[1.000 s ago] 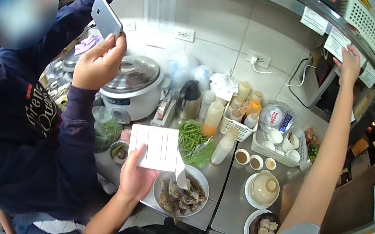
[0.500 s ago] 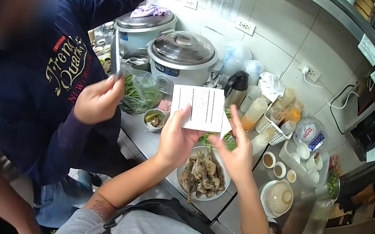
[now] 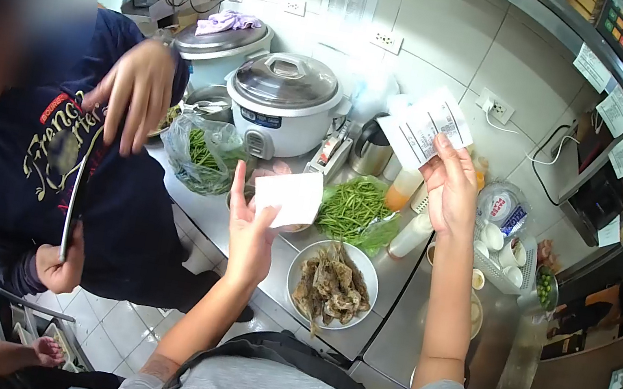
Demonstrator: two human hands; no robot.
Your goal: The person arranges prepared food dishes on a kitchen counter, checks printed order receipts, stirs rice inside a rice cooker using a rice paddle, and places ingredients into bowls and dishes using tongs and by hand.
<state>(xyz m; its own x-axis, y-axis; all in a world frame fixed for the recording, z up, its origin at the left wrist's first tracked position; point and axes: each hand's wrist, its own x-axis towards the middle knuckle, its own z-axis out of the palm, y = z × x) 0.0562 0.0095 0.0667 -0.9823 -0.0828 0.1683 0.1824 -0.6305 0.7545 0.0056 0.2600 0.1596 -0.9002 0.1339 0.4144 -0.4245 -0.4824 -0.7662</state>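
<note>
My left hand (image 3: 250, 238) pinches a blank-looking white paper slip (image 3: 290, 198) between thumb and fingers, over the counter's near side. Raised further to the right, my right hand (image 3: 451, 187) grips printed order slips (image 3: 426, 128) at their lower edge. Below and between my hands sits a white plate (image 3: 293, 294) piled with fried fish (image 3: 333, 285). Just behind it lie green beans (image 3: 352, 208) in a clear plastic bag.
At left, a co-worker in a dark sweatshirt (image 3: 11, 169) holds a long-bladed knife (image 3: 73, 208) close to my left side. Behind the counter stand a rice cooker (image 3: 286, 100), bagged greens (image 3: 206, 156) and a thermos (image 3: 373, 149). Bottles and a basket (image 3: 508, 277) of cups line the right.
My hands have moved apart; the printed slips are now in my right hand, up and to the right, while my left keeps a white slip. The co-worker has lowered the knife.
</note>
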